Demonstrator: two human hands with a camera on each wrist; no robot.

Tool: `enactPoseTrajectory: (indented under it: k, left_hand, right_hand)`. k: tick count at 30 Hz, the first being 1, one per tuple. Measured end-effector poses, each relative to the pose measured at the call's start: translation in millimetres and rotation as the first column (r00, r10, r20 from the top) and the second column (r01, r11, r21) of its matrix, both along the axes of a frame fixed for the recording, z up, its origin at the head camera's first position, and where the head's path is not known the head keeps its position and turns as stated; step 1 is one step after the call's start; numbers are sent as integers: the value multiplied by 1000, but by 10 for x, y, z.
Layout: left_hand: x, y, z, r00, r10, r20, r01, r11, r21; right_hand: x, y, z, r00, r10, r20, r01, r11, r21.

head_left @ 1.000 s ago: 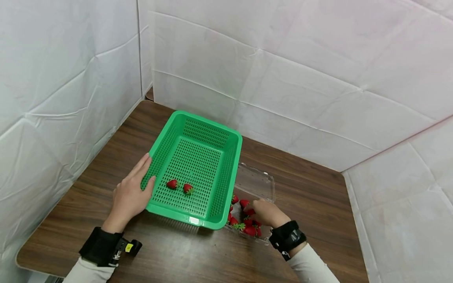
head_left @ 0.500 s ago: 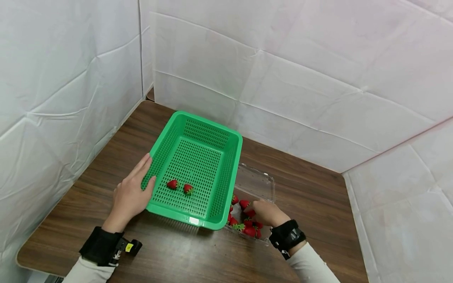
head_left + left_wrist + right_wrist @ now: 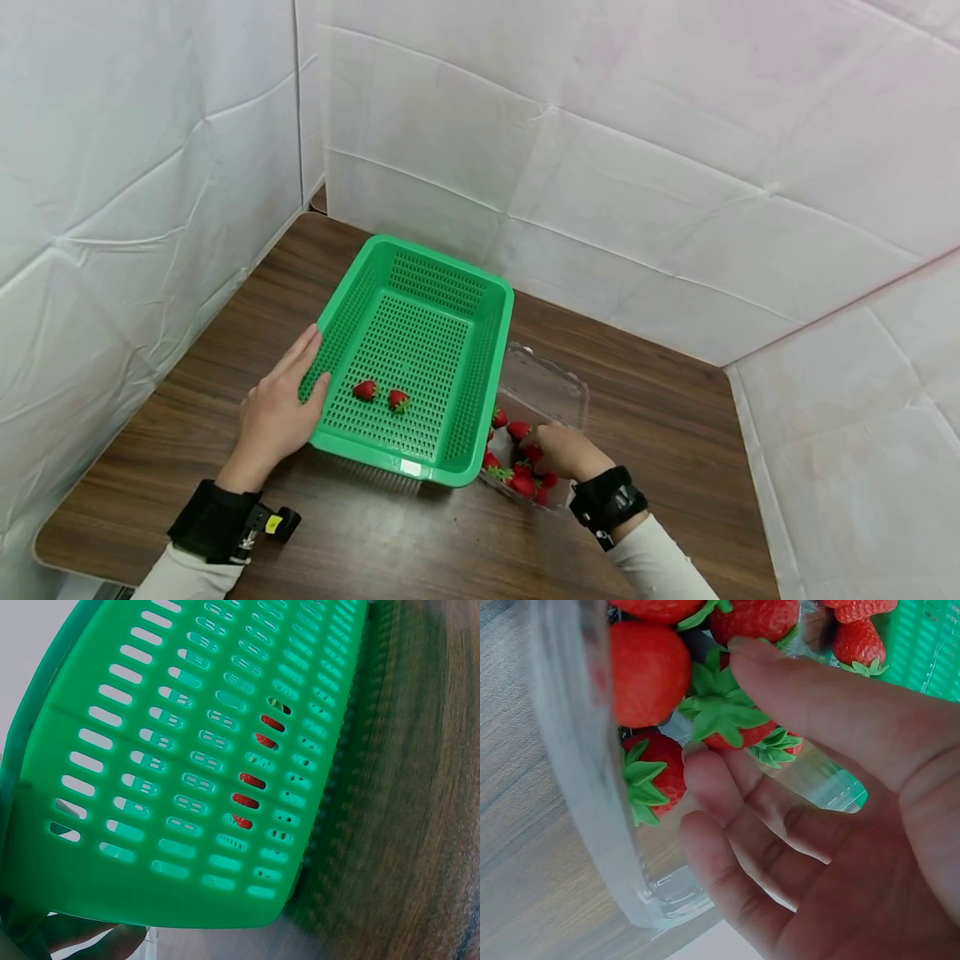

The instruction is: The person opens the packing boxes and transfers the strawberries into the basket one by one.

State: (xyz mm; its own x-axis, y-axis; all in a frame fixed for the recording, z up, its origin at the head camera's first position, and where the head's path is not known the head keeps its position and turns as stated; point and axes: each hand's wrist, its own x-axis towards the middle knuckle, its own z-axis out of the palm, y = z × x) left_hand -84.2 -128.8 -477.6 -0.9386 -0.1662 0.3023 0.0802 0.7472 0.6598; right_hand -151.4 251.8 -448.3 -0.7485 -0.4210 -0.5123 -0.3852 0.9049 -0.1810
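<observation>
My left hand [image 3: 277, 412] rests against the left side of a green perforated plastic basket [image 3: 337, 321], fingers straight along its rim. Two strawberries [image 3: 365, 391] lie on the basket's floor; red patches of strawberry show through its holes in the left wrist view. To the right, my right hand [image 3: 564, 452] reaches into a clear plastic clamshell box [image 3: 551, 392] of several strawberries. In the right wrist view its thumb and fingers pinch a leafy-topped strawberry [image 3: 724, 712], other berries close around it. Part of the box is hidden behind the basket.
Everything stands on a dark wood-grain table [image 3: 645, 400]. White sheeted walls [image 3: 600, 167] rise behind it and at both sides. The clamshell's lid stands back behind the berries. The table's rounded corner [image 3: 48, 542] is at the lower left.
The clamshell box and its lid have shifted slightly, and several berries in it sit a little differently. Both hands and the basket have stayed nearly in place.
</observation>
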Motion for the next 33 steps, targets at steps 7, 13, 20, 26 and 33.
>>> enactPoseTrajectory:
  k: [7, 13, 20, 26, 33]
  left_hand:
    - [-3, 2, 5, 1000, 1, -2, -1, 1000, -1]
    - [-4, 4, 6, 1000, 1, -4, -1, 1000, 3]
    - [-3, 8, 0, 1000, 0, 2, 0, 1000, 3]
    - [-1, 10, -4, 1000, -5, 9, 5, 1000, 3]
    - [0, 4, -6, 1000, -2, 16, 2, 1000, -1]
  right_hand:
    - [8, 9, -5, 1000, -18, -4, 18, 1000, 9]
    - [8, 14, -7, 1000, -19, -19, 19, 1000, 19]
    - [21, 18, -26, 999, -21, -33, 22, 999, 35]
    - [32, 17, -16, 999, -15, -40, 16, 1000, 26]
    - [36, 18, 22, 998, -24, -52, 25, 999, 26]
